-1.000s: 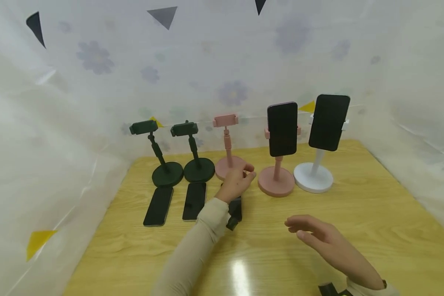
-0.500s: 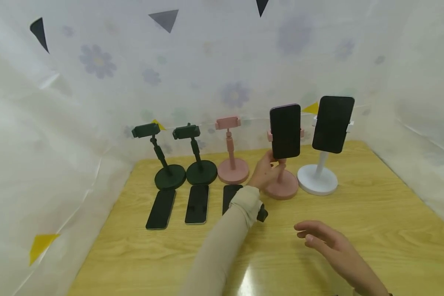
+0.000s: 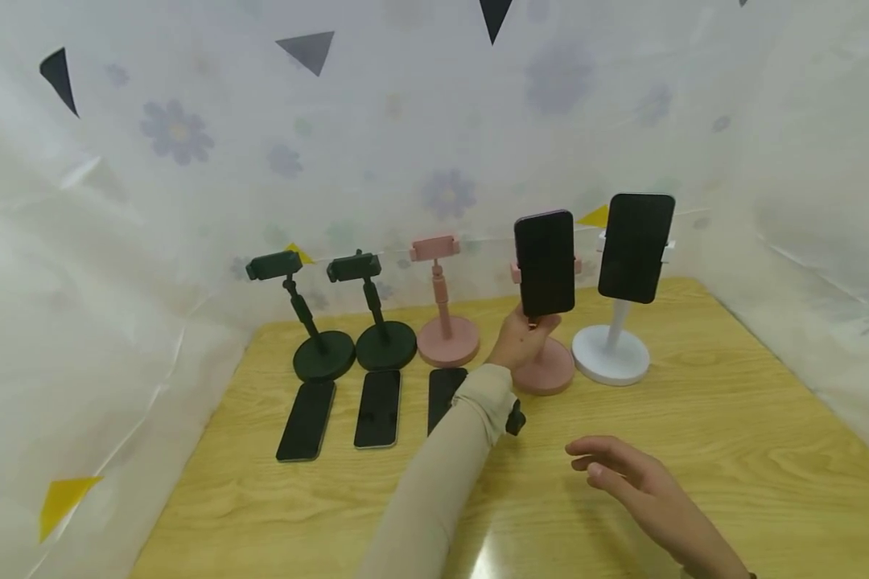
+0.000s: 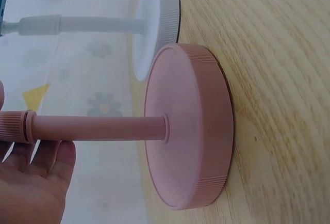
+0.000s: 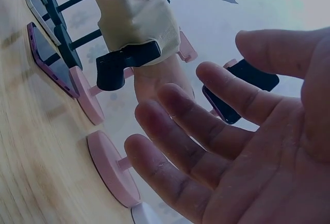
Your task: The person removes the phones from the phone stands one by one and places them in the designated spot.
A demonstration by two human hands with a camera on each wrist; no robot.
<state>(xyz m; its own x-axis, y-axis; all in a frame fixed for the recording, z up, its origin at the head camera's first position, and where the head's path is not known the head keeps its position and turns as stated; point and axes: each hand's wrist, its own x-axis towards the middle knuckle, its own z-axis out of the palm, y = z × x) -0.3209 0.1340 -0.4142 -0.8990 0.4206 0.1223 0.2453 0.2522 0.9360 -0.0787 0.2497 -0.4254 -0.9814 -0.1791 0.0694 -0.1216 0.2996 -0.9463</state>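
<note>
My left hand (image 3: pixel 519 341) grips the upper post of a pink phone stand (image 3: pixel 546 371), just below the black-screened phone (image 3: pixel 545 265) upright in its clamp. The left wrist view shows my fingers (image 4: pixel 64 157) behind the ridged collar of the pink post, with the round base (image 4: pixel 185 126) flat on the table. Lower right in the head view, my right hand (image 3: pixel 633 482) hovers over the tabletop with relaxed fingers and holds nothing. To the right of the gripped stand is a white phone stand (image 3: pixel 608 358), also bearing a phone (image 3: pixel 637 249).
Two dark green stands (image 3: pixel 323 355) (image 3: pixel 386 346) and another pink stand (image 3: pixel 449 341), all without phones, line the back left. Before them lie three phones (image 3: pixel 306 422) (image 3: pixel 378 410) (image 3: pixel 445 392), the last partly behind my left sleeve. A patterned sheet (image 3: pixel 405 121) hangs behind the wooden table (image 3: pixel 224 515).
My left hand has moved right, from in front of the phoneless pink stand to the pink stand with a phone, and now grips its post. My right hand stays nearly in place.
</note>
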